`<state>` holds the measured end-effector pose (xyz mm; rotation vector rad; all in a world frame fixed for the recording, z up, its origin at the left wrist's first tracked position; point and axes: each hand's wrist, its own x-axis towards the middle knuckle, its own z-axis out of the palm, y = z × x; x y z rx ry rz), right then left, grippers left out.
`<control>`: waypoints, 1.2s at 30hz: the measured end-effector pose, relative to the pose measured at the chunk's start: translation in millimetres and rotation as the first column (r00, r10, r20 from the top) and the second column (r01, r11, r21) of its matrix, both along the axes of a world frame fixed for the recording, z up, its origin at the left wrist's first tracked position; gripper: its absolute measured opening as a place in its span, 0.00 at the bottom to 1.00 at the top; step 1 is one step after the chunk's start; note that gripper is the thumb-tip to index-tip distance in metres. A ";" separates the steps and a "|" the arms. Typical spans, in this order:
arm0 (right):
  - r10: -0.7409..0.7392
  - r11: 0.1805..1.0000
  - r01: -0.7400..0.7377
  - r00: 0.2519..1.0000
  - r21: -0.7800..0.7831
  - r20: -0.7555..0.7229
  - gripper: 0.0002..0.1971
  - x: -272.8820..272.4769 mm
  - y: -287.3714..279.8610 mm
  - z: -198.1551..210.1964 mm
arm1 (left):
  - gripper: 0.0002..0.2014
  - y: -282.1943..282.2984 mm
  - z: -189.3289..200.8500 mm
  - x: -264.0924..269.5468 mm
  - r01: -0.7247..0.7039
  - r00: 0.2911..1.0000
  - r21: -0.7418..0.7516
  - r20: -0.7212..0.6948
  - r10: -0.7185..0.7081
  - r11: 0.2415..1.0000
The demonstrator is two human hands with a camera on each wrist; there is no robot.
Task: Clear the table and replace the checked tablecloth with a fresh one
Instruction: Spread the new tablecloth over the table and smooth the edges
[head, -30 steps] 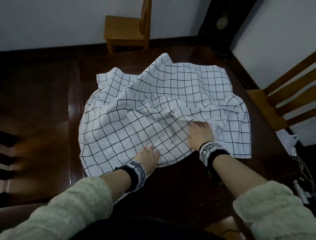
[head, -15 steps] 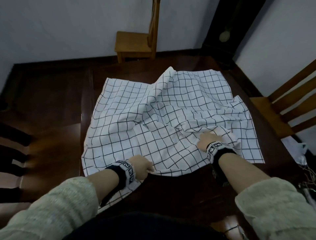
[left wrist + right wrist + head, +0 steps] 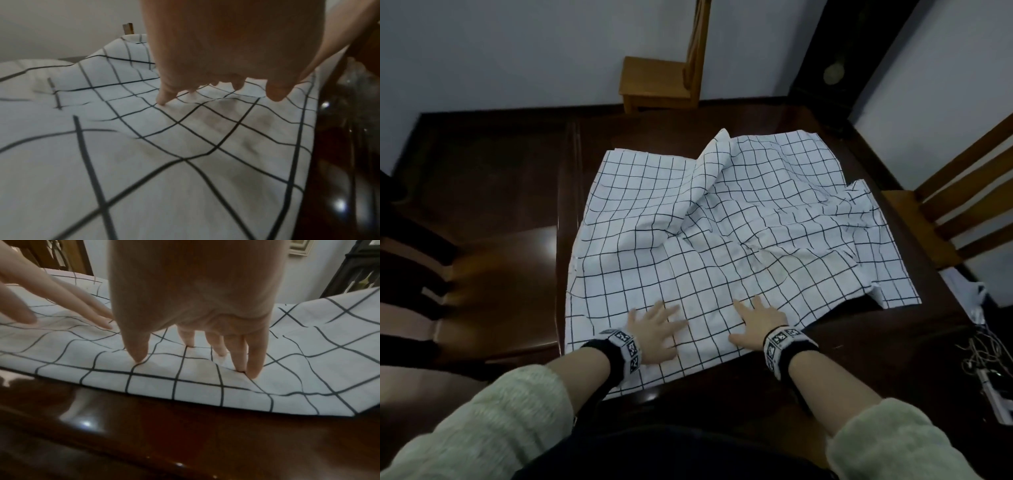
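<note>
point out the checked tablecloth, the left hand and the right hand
checked tablecloth (image 3: 654, 219): head view, on the flat left part of the cloth.
left hand (image 3: 655, 330): head view, on the back of the hand.
right hand (image 3: 762, 323): head view, on the back of the hand.

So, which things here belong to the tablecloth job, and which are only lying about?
Belong to the job:
- checked tablecloth, rumpled
- dark table
- left hand and right hand, flat on the cloth

Lying about:
- wooden chair by the wall
- cables at the right
</note>
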<state>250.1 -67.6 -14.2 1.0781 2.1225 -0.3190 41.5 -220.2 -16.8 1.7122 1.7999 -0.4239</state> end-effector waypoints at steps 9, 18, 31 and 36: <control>0.014 1.000 -0.015 0.972 -0.005 -0.235 0.23 -6.5 -49.7 23.4 | 0.38 -22.5 -2.0 -26.1 -0.341 0.940 -0.049 -0.023 0.341 0.939; -0.084 0.976 0.144 0.941 0.163 -0.328 0.16 -9.7 -26.9 17.9 | 0.31 -7.8 24.1 -26.3 -0.274 0.960 0.136 -0.025 0.280 0.952; -0.197 0.975 0.171 0.961 -0.141 -0.195 0.40 -19.5 31.3 -8.7 | 0.32 49.4 9.4 -51.9 -0.210 0.964 0.339 -0.087 0.253 0.917; -0.162 0.982 0.143 0.975 -0.126 -0.155 0.41 -19.8 56.3 -18.4 | 0.31 61.3 -2.6 -62.8 -0.290 0.948 0.166 -0.087 0.307 0.942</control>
